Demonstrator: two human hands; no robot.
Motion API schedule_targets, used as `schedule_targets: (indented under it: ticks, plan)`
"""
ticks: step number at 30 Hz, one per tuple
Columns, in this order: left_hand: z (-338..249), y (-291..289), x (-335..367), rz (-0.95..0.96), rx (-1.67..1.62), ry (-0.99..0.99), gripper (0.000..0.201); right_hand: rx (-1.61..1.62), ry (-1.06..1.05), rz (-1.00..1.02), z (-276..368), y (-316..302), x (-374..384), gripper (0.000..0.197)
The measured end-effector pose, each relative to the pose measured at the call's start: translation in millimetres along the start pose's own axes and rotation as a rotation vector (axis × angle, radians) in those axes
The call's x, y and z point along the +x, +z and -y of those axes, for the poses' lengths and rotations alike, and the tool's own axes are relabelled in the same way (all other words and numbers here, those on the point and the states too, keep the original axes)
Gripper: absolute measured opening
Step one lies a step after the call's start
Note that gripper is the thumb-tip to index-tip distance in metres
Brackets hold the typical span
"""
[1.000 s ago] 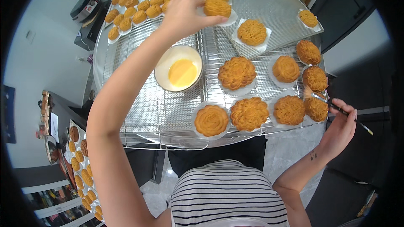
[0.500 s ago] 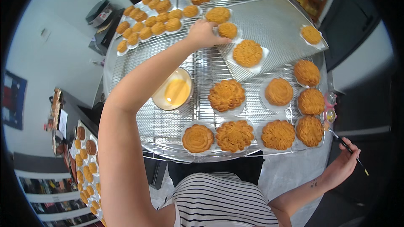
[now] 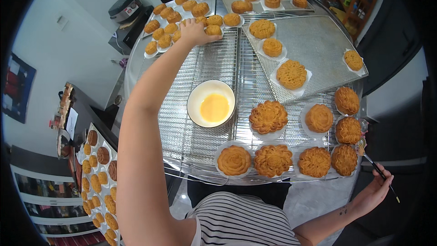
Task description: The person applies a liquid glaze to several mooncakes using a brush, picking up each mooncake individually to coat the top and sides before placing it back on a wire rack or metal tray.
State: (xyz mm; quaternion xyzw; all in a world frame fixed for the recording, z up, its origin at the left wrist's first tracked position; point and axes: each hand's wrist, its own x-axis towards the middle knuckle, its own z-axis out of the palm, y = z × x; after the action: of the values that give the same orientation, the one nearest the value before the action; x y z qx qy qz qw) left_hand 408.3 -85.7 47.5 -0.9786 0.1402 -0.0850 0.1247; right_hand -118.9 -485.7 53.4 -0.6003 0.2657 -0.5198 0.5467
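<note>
My left hand (image 3: 194,33) reaches over the far left group of golden mooncakes, thumb stretched apart from the fingers. One small mooncake (image 3: 213,30) lies beside the thumb; part of the group is hidden under the hand. In my right hand (image 3: 374,190), at the lower right, is a slim black-handled brush (image 3: 376,168). Its bristles point up toward the rack's right edge, close to a mooncake (image 3: 344,160). Between the arms, a cream bowl (image 3: 193,105) with yellow liquid, like beaten egg, stands on the wire rack (image 3: 180,148).
Large patterned mooncakes (image 3: 268,117) on white papers line the rack's near right side. A perforated tray (image 3: 321,41) lies at an angle behind them, with several mooncakes on it. Another tray (image 3: 291,3) of mooncakes is at the far edge. More pastries sit on a lower left tray (image 3: 101,139).
My left hand has moved left, from the mooncake on the perforated tray to the far left group. That mooncake stays on its paper. The brush remains in my right hand.
</note>
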Motion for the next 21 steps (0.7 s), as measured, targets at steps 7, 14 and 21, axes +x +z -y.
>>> schedule_targets:
  ticks: [7,14,21]
  plan:
    - [-1,21,5,-0.106,-0.198,0.032,0.089,0.053,-0.064,0.204,18,41,-13,0.035]
    - [-26,-37,-41,-0.366,-0.397,0.291,0.082,0.07,-0.058,0.261,20,61,-14,0.034]
    - [-19,-102,-148,-0.17,-0.78,0.208,0.07,0.143,-0.025,0.401,28,92,-31,0.032]
